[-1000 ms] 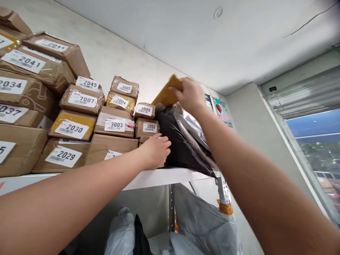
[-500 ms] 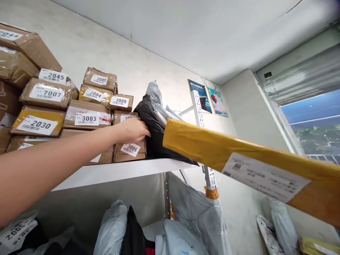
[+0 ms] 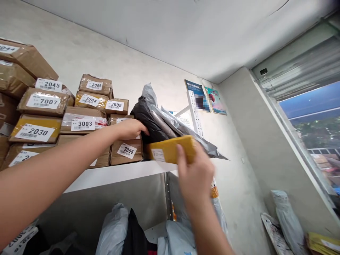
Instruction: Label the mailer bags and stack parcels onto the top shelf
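Now my right hand [image 3: 198, 169] grips yellow parcel [image 3: 171, 150], fingers closed; left hand [image 3: 131, 128], half-curled, touches black bag [image 3: 143, 114] beside it, hold unclear. Best guide parcel level.

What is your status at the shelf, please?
Right hand gripping yellow parcel at shelf edge. Left hand against black bag. Bag close above parcel.
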Available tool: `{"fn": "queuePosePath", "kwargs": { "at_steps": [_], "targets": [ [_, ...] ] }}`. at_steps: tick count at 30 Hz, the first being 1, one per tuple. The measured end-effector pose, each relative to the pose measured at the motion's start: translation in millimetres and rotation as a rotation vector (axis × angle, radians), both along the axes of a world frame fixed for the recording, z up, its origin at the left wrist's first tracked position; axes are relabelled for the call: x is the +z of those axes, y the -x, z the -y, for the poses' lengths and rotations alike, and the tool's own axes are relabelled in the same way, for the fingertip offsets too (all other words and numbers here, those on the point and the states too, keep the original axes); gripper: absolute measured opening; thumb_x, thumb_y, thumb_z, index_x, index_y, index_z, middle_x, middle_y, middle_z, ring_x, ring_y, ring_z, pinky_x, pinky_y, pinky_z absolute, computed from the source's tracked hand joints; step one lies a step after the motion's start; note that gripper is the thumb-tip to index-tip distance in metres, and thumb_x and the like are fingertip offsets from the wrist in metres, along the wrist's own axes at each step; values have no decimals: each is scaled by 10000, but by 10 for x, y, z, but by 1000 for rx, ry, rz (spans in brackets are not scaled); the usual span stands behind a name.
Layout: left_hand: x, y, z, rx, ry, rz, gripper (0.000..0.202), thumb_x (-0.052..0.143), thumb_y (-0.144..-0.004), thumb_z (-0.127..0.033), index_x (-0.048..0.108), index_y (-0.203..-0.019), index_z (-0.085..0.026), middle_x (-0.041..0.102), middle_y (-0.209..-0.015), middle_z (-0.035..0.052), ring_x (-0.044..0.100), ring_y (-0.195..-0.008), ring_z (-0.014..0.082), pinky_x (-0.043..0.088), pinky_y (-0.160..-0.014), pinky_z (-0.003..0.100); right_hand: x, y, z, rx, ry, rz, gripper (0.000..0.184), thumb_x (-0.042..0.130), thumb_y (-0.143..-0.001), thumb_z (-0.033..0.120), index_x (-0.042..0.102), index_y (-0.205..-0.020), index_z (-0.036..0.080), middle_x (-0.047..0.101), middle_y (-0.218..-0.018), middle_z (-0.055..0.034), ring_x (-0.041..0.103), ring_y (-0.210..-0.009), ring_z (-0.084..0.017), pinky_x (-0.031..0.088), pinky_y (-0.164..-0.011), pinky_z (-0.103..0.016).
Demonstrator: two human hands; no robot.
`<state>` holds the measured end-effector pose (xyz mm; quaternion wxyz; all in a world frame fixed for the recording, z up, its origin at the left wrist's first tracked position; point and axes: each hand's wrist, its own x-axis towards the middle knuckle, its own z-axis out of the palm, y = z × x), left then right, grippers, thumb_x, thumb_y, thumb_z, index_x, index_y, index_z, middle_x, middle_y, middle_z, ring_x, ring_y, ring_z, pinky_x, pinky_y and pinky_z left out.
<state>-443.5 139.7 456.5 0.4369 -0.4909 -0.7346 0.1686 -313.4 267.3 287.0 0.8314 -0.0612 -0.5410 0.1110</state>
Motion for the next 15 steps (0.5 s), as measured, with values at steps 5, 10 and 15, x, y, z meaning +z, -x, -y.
{"fn": "queuePosePath", "kwargs": {
  "at_steps": [5, 10, 15],
  "targets": [
    [117, -46, 66, -4, -27, 174, 594, 365, -725, -18, 682, -1152, -283, 674, -1194, -60, 617, -1085, 138, 445, -920, 193, 349, 789, 412, 132, 209, 524, 373, 449, -929, 250, 514, -1253, 78, 655, -1081, -191, 689, -858, -280, 552, -681, -372],
    [63, -191, 101, 22, 50, 129, 455, 398, -775, -161, 702, -1105, -239, 702, -1140, -7, 633, -1053, 188, 460, -917, 265, 246, 1089, 505, 236, 195, 669, 488, 456, -906, 183, 395, -1351, -8, 606, -1183, -259, 679, -952, -324, 560, -754, -429],
    [-253, -423, 53, 70, -255, 85, 582, 281, -854, -620, 685, -777, -208, 716, -838, 112, 652, -823, 313, 470, -690, 389, -31, 529, -122, 201, -340, -6, 226, 523, -887, 242, 610, -1084, 173, 701, -1017, -96, 658, -964, -218, 533, -858, -354]
  ]
}}
